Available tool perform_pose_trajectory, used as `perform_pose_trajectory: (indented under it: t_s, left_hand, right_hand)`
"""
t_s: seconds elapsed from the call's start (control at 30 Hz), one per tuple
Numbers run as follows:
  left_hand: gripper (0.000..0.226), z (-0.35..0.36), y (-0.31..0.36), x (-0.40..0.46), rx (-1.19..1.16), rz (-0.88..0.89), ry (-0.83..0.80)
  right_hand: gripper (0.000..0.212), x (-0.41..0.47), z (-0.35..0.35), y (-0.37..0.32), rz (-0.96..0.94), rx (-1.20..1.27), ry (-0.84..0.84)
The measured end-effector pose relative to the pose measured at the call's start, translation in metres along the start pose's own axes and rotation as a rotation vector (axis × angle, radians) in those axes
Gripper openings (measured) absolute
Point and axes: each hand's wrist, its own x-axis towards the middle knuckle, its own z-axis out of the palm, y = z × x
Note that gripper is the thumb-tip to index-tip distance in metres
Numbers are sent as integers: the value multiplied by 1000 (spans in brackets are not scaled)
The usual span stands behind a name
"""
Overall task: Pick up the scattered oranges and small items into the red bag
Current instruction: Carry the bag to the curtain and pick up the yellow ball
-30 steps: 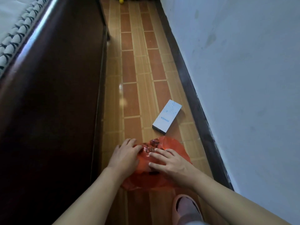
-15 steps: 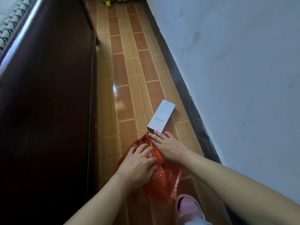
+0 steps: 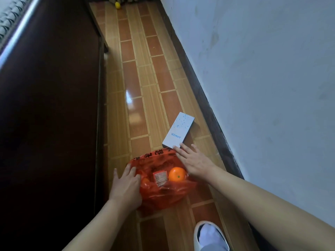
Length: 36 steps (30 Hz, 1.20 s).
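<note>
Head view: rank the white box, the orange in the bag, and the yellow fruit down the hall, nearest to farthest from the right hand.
From the right hand:
1. White box, touching its fingertips, just ahead.
2. Orange, inside the red bag, just to its left.
3. Yellow fruit, far down the floor.

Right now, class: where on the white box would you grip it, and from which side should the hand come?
Grip the white box across its two long edges, near the end closest to the red bag. It lies flat on the floor, long and narrow, so thumb and fingers can likely span its width. Come from above at that near end, where the right hand already reaches with straight fingers.
</note>
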Motion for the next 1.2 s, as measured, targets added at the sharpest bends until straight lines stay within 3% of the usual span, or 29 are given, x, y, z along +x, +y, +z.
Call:
perform_pose_trajectory:
  t_s: [0.17, 0.3, 0.4, 0.5, 0.63, 0.77, 0.87, 1.07, 1.13, 1.2]
  left_hand:
    - [44, 6, -7, -3, -129, -7, -2]
    - [56, 6, -4, -1, -319, -118, 51]
    - [58, 2, -1, 0, -326, -174, 109]
    - [43, 1, -3, 1, -255, -182, 90]
    - [16, 8, -8, 3, -288, -66, 40]
    - [21, 11, -12, 3, -346, 14, 70]
    - [31, 4, -11, 1, -408, 32, 112]
    - [43, -12, -10, -1, -513, 25, 221]
    - [40, -14, -11, 0, -534, 28, 275]
    - [37, -14, -12, 2, -535, 29, 291]
  right_hand:
    - [69, -8, 15, -7, 101, 163, 74]
    - [105, -11, 23, -14, 86, 351, 78]
    - [127, -10, 17, -16, 29, 349, 35]
    - [141, -13, 19, -7, 38, 308, -71]
    - [147, -21, 32, 3, 95, 285, -143]
    - [138, -18, 25, -3, 90, 391, -30]
    - [118, -14, 1, -9, 66, 530, 59]
    - [21, 1, -60, 6, 163, 997, 341]
    - [22, 21, -65, 22, 236, 841, 463]
    - [44, 46, -62, 38, 236, 510, 383]
